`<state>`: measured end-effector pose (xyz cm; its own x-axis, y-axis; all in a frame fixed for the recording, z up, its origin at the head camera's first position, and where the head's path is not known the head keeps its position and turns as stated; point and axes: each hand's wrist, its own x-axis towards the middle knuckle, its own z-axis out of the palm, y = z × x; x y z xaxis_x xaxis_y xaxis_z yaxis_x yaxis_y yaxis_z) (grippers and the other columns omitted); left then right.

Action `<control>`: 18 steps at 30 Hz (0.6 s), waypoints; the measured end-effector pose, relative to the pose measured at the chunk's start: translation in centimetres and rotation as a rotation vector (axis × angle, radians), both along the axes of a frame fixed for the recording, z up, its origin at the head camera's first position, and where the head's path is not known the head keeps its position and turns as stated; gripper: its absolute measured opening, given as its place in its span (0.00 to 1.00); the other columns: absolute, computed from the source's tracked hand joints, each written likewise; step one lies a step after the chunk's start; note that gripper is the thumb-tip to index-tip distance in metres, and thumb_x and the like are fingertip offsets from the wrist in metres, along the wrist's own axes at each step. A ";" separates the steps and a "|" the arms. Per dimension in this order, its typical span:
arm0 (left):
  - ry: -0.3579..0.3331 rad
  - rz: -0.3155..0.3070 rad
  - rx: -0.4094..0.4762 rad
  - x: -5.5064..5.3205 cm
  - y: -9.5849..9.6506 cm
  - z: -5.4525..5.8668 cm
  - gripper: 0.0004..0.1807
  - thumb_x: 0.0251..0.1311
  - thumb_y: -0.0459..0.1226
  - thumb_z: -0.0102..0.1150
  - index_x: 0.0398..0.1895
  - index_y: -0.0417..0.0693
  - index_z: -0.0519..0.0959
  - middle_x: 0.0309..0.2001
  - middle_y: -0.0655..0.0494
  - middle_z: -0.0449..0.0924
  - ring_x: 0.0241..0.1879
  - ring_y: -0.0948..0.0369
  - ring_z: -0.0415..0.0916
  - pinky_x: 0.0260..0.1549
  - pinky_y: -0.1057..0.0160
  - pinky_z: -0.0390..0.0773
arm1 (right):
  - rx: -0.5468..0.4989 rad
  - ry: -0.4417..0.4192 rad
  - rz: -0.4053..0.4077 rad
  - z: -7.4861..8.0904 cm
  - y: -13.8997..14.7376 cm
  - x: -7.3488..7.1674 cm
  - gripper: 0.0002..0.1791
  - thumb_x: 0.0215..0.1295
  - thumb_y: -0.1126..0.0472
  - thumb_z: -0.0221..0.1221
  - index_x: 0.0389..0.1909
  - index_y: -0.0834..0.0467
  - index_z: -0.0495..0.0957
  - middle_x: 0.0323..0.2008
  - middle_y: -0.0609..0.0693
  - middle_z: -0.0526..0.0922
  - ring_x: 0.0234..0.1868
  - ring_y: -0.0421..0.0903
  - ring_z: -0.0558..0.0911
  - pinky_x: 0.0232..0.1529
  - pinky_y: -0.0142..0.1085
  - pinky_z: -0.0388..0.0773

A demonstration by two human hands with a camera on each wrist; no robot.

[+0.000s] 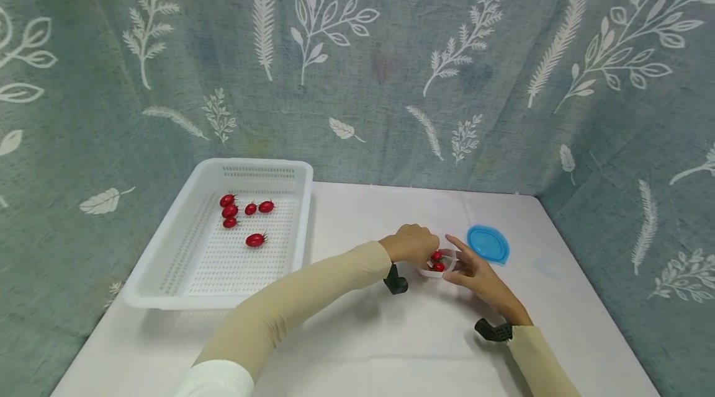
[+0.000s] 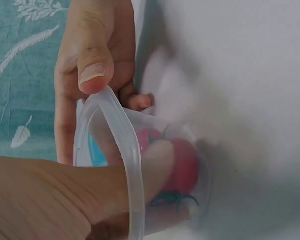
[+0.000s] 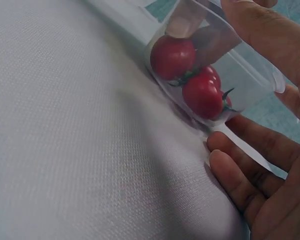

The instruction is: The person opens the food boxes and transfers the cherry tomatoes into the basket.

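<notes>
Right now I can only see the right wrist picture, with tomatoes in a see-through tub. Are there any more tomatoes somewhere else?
Observer: Yes, the head view shows six tomatoes lying in a white basket.
Operator: Cool! Is there anything that could cover my tub?
Observer: Maybe: a blue lid lies on the table, near the right hand.
Operator: What colour is the sleeve that goes with the left hand?
Observer: It's beige along the forearm.
</notes>
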<state>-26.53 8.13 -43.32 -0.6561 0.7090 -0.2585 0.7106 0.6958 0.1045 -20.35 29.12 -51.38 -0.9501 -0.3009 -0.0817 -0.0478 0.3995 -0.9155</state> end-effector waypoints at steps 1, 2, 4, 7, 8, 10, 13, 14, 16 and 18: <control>0.003 0.000 -0.008 0.0 0.1 0.0 0.12 0.60 0.45 0.74 0.41 0.51 0.85 0.28 0.63 0.80 0.27 0.63 0.72 0.27 0.66 0.75 | 0.004 0.000 -0.001 0.0 0.0 0.0 0.48 0.66 0.53 0.70 0.82 0.37 0.54 0.71 0.65 0.68 0.55 0.56 0.80 0.55 0.43 0.77; 0.002 0.001 -0.014 0.0 0.2 0.0 0.12 0.60 0.45 0.74 0.42 0.51 0.85 0.28 0.62 0.80 0.28 0.62 0.73 0.27 0.66 0.75 | 0.008 -0.001 -0.004 0.1 0.0 0.0 0.48 0.66 0.52 0.70 0.81 0.37 0.54 0.71 0.65 0.68 0.55 0.56 0.80 0.55 0.43 0.77; 0.001 0.004 -0.027 0.0 0.3 0.0 0.12 0.61 0.44 0.74 0.44 0.51 0.85 0.29 0.62 0.80 0.28 0.62 0.73 0.29 0.65 0.77 | 0.013 -0.003 -0.015 0.1 0.0 0.0 0.48 0.66 0.52 0.71 0.81 0.36 0.54 0.71 0.63 0.69 0.54 0.55 0.79 0.55 0.44 0.76; 0.002 0.008 -0.033 -0.1 0.2 0.0 0.13 0.61 0.44 0.74 0.45 0.50 0.85 0.30 0.61 0.80 0.29 0.61 0.73 0.30 0.65 0.77 | 0.016 -0.007 -0.022 0.2 0.0 0.0 0.48 0.66 0.52 0.70 0.81 0.35 0.55 0.70 0.62 0.70 0.53 0.56 0.79 0.54 0.45 0.76; 0.004 0.007 -0.032 -0.1 0.2 0.1 0.14 0.61 0.44 0.74 0.45 0.50 0.84 0.30 0.61 0.80 0.29 0.61 0.73 0.30 0.65 0.76 | 0.017 -0.009 -0.023 0.3 -0.1 0.1 0.47 0.67 0.52 0.70 0.81 0.35 0.54 0.70 0.62 0.70 0.53 0.56 0.79 0.54 0.45 0.76; 0.005 0.007 -0.024 -0.2 0.0 0.1 0.15 0.61 0.46 0.74 0.45 0.50 0.84 0.30 0.61 0.79 0.29 0.62 0.72 0.29 0.65 0.75 | 0.017 -0.013 -0.026 0.3 -0.1 0.2 0.46 0.68 0.52 0.69 0.81 0.35 0.54 0.71 0.63 0.69 0.54 0.56 0.79 0.54 0.45 0.76; -0.004 0.016 0.003 -0.3 -0.2 0.2 0.16 0.60 0.48 0.74 0.43 0.50 0.82 0.30 0.61 0.78 0.28 0.62 0.71 0.27 0.65 0.73 | 0.012 -0.016 -0.026 0.4 -0.2 0.2 0.44 0.70 0.52 0.67 0.81 0.35 0.54 0.72 0.63 0.68 0.54 0.56 0.79 0.55 0.46 0.76; -0.012 0.021 0.015 -0.3 -0.3 0.3 0.16 0.60 0.48 0.74 0.42 0.50 0.82 0.29 0.61 0.78 0.28 0.62 0.71 0.26 0.66 0.72 | 0.010 -0.015 -0.024 0.4 -0.2 0.2 0.44 0.70 0.52 0.67 0.81 0.36 0.54 0.72 0.63 0.68 0.55 0.56 0.79 0.55 0.47 0.76; -0.030 0.032 0.043 -0.4 -0.5 0.4 0.15 0.59 0.48 0.75 0.38 0.50 0.81 0.28 0.61 0.78 0.26 0.63 0.70 0.24 0.66 0.71 | 0.005 -0.013 -0.022 0.4 -0.1 0.2 0.44 0.70 0.52 0.67 0.81 0.37 0.55 0.72 0.62 0.68 0.56 0.56 0.79 0.56 0.48 0.77; -0.043 0.038 0.067 -0.5 -0.7 0.3 0.14 0.58 0.47 0.75 0.35 0.51 0.80 0.27 0.61 0.78 0.25 0.63 0.70 0.22 0.66 0.70 | 0.007 -0.007 -0.016 0.4 -0.1 0.2 0.45 0.70 0.52 0.67 0.82 0.39 0.54 0.72 0.61 0.68 0.57 0.57 0.80 0.56 0.50 0.77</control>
